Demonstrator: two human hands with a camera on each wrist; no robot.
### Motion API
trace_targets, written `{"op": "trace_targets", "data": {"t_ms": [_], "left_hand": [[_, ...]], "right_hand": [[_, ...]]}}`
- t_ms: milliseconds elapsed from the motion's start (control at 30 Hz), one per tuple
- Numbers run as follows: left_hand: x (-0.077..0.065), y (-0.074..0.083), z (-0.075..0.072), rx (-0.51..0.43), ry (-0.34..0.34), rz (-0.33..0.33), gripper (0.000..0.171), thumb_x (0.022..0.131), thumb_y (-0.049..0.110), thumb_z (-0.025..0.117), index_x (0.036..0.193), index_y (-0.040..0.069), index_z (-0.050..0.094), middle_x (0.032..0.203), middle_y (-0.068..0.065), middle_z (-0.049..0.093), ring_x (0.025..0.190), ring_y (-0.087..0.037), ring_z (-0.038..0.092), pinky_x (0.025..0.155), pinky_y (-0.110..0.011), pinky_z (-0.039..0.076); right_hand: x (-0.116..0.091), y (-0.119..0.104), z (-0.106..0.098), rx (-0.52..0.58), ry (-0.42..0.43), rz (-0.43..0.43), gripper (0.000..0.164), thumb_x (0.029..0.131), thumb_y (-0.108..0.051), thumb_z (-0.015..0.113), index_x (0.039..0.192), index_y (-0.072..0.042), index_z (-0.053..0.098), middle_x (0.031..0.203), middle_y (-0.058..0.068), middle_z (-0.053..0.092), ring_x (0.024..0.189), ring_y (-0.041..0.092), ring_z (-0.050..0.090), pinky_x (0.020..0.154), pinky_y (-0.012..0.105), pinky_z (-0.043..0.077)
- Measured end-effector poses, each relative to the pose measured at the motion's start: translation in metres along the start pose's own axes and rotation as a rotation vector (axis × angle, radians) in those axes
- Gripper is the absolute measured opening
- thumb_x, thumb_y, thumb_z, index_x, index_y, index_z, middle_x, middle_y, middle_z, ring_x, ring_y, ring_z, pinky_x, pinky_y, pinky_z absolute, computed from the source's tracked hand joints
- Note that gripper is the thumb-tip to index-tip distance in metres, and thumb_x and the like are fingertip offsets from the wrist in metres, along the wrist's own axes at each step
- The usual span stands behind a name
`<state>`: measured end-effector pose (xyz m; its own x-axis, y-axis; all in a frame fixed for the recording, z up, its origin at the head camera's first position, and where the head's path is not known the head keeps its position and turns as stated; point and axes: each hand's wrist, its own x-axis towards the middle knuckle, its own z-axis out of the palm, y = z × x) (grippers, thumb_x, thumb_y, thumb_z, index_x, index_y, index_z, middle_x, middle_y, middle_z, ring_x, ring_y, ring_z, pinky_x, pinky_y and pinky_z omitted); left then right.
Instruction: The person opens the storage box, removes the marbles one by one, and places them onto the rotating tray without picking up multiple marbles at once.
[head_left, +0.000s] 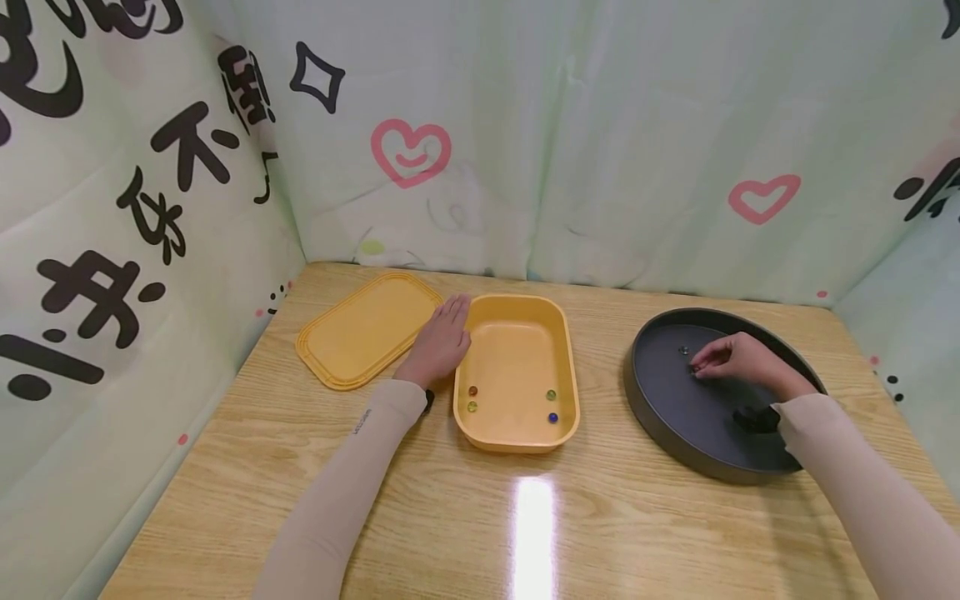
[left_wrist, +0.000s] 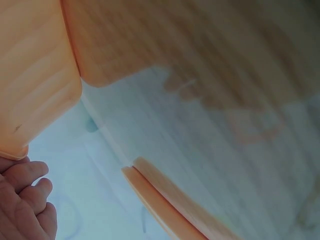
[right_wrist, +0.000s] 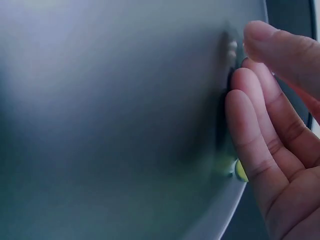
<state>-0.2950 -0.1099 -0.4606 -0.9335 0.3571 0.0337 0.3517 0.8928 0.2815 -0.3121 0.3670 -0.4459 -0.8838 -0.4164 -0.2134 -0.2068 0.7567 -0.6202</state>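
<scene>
My left hand (head_left: pixel 438 342) lies with straight fingers along the left rim of a yellow plastic box (head_left: pixel 517 333). In the left wrist view, the fingers touch the box edge. An orange-brown marble (head_left: pixel 472 390), a yellow marble (head_left: pixel 472 407), a green marble (head_left: pixel 551 394) and a blue marble (head_left: pixel 552 417) lie in the box. Over at the right, my right hand (head_left: pixel 738 362) reaches into a dark round tray (head_left: pixel 720 433), pinching a small dark marble (head_left: pixel 693 369) between thumb and fingertips. Another marble (head_left: pixel 683 351) sits on the tray floor just beyond the fingertips.
A yellow lid (head_left: pixel 367 333) lies flat on the wooden table (head_left: pixel 420 517), left of the box. Printed curtains (head_left: pixel 600 150) stand along the back and both sides. The tray's raised wall (head_left: pixel 660 433) runs below the right wrist.
</scene>
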Motion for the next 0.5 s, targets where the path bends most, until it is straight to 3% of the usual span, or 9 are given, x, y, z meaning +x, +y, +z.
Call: {"op": "trace_targets", "data": {"t_ms": [267, 500], "left_hand": [[0.0002, 0.0002, -0.0007, -0.004, -0.010, -0.008, 0.056, 0.101, 0.020, 0.031, 0.150, 0.000, 0.012, 0.157, -0.014, 0.016, 0.147, -0.026, 0.011, 0.121, -0.038, 0.009], [-0.0003, 0.0002, -0.0004, -0.006, -0.011, -0.006, 0.056, 0.101, 0.020, 0.031, 0.150, 0.000, 0.012, 0.157, -0.015, 0.016, 0.147, -0.026, 0.011, 0.122, -0.038, 0.009]], "right_hand": [[-0.0016, 0.0002, 0.0010, 0.001, -0.001, 0.031, 0.025, 0.079, -0.006, 0.072, 0.098, 0.009, 0.069, 0.088, 0.018, 0.072, 0.068, -0.002, 0.063, 0.062, 0.018, 0.052], [-0.0090, -0.0020, -0.0060, -0.018, 0.047, 0.036, 0.028, 0.082, -0.010, 0.071, 0.104, 0.006, 0.068, 0.092, 0.015, 0.072, 0.072, -0.004, 0.064, 0.065, 0.018, 0.052]]}}
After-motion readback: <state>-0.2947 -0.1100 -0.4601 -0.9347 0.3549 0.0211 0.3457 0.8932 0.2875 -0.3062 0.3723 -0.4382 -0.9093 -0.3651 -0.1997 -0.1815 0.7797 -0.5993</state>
